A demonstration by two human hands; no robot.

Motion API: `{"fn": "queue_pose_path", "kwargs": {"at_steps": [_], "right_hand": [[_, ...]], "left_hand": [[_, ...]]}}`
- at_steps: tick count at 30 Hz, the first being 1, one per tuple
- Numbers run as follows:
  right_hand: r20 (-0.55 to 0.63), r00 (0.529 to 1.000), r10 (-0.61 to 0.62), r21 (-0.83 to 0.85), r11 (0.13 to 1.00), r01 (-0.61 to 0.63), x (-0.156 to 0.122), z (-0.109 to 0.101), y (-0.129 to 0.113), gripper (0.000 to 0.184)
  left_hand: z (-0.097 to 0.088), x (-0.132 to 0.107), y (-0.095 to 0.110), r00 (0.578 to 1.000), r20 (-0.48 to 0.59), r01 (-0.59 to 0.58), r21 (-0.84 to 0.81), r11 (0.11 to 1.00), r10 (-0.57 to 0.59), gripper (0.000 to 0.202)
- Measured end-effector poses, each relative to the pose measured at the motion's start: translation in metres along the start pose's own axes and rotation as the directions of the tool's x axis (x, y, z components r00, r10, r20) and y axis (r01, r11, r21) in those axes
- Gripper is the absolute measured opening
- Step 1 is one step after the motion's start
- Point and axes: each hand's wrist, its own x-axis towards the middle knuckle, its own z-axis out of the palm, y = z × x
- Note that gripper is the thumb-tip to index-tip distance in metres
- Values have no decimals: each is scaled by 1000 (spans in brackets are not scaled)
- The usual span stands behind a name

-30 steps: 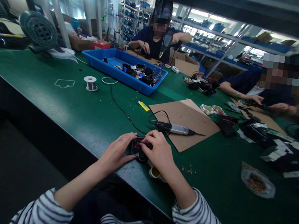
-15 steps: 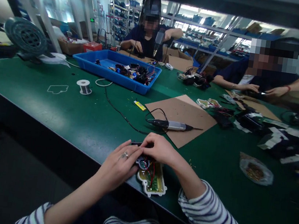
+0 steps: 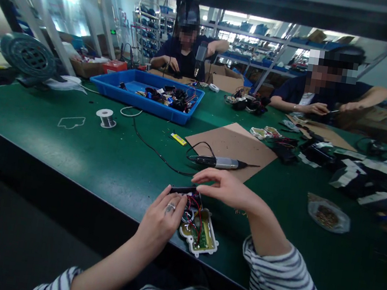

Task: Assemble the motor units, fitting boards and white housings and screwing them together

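My left hand, with a ring on one finger, is closed on a black plastic housing near the table's front edge. Its fingers hide much of that part. Red and black wires run from the housing to a green circuit board in a white-rimmed case, which lies on the table beside the hand. A small round part sits among the wires. Just right of the housing's far end, my right hand hovers with fingers stretched out and apart, holding nothing that I can see.
Beyond my hands, an electric screwdriver lies on cardboard. A solder spool, a yellow packet and a blue tray of parts stand farther left. A bag of screws lies right. Two people work opposite.
My right hand has let go, its pinch opening as it moved right and up from the housing. My left hand stays on the housing. The view has shifted slightly.
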Motion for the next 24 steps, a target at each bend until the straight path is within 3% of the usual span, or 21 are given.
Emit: {"fn": "queue_pose_path", "kwargs": {"at_steps": [3, 6, 9, 12, 15, 18, 21, 24], "right_hand": [[-202, 978, 58, -181, 979, -96, -22, 5, -9, 20], [-311, 948, 66, -385, 903, -189, -40, 34, -20, 41], [-391, 920, 30, -446, 868, -218, -51, 60, -24, 30], [-409, 911, 44, -433, 870, -236, -57, 70, -19, 18], [-392, 913, 111, -454, 840, -297, -64, 69, -11, 9], [-349, 928, 127, -369, 892, -261, -71, 63, -3, 13], [-412, 910, 42, -313, 932, -185, -72, 44, 1, 12], [-353, 927, -130, -476, 877, -58, -58, 18, -4, 13]], "left_hand": [[1, 1, 3, 1000, 14, 8, 40, 999, -9, 30], [3, 1, 4, 1000, 17, 11, 45, 999, -12, 32], [4, 0, 3, 1000, 8, 12, 17, 1000, -12, 33], [5, -2, 2, 1000, 4, 23, 12, 1000, -23, 32], [5, -2, 2, 1000, 10, 21, 10, 1000, -21, 32], [4, -2, 2, 1000, -1, 13, -10, 1000, -13, 33], [4, -2, 0, 1000, -18, 12, -27, 1000, -13, 32], [5, -3, 0, 1000, -9, 17, -41, 999, -17, 32]]}}
